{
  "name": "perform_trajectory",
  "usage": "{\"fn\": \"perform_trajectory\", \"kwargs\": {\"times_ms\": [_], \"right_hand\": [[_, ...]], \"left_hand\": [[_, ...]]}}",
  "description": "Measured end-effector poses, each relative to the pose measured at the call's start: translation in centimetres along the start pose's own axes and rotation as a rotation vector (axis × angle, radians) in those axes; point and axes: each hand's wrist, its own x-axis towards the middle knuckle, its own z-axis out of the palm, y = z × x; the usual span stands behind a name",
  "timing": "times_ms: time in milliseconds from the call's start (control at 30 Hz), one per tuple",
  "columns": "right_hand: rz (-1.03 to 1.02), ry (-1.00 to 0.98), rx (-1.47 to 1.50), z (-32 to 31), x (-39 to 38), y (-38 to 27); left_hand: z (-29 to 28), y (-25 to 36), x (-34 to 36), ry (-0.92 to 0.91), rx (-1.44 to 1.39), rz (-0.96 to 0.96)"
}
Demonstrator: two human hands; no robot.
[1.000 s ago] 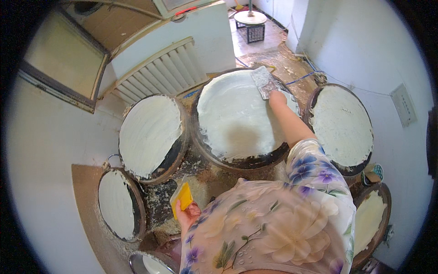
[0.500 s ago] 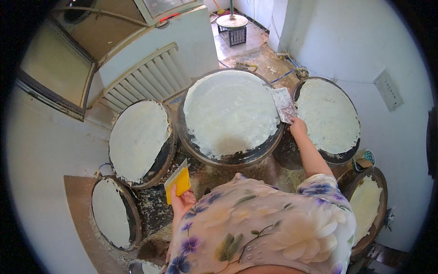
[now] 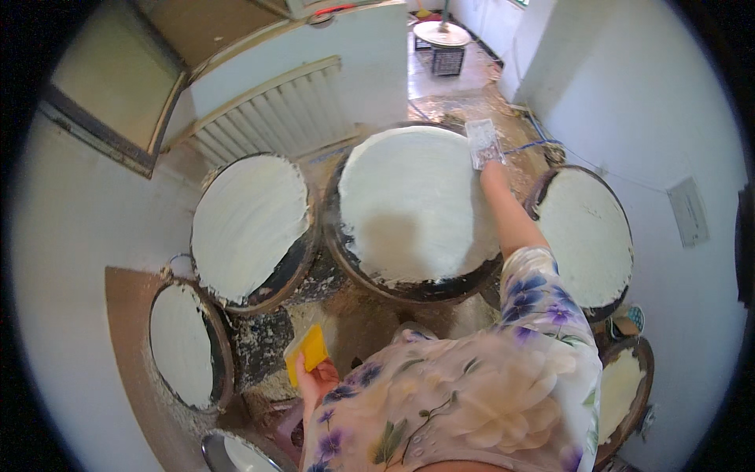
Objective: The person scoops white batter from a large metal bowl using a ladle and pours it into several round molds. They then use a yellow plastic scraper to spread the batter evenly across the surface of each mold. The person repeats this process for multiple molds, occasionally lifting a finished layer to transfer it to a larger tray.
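A: ok so what's each hand actually gripping here?

B: right hand (image 3: 493,167) has its fingers closed on the near end of a greyish, rectangular, paste-smeared flat scraper (image 3: 482,141), out at the far right edge of a big, round, dark-rimmed pan (image 3: 338,236). can't tell if the blade touches the rim or just hangs over it. left hand (image 3: 317,381) has its fingers curled on the lower part of a bright yellow, flat, plastic-looking scraper (image 3: 313,348), near the body and well apart from the other scraper.

A: and the pale stuff?

B: white, round, thin layer of batter-like paste (image 3: 409,185), covering most of the pan, with dark surface peeking out along the near edge. my guess is soft, wet and slick, easy to smear, so I'd only touch it with a flat blade, no fingers.

A: are the 2 scrapers heavy?

B: doubt it, both look thin and light. the greyish tool is probably stiff but slippery from paste, so I'd hold it at the near end. yellow maybe flexes a bit; I'd pinch the broad yellow body and leave the pale edge free.
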Motion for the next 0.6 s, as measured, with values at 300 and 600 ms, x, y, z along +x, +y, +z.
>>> {"fn": "perform_trajectory", "kwargs": {"times_ms": [300, 600], "right_hand": [[-0.735, -0.194, -0.146, 7.3, -2.7, -23.4], [-1.49, -0.441, 0.203, 3.2, -41.2, -39.5]], "left_hand": [[-5.9, -2.8, -2.9, 0.075, -0.225, 0.196], [-12.8, -5.9, -8.2, 0.13, -0.571, 0.547]]}}
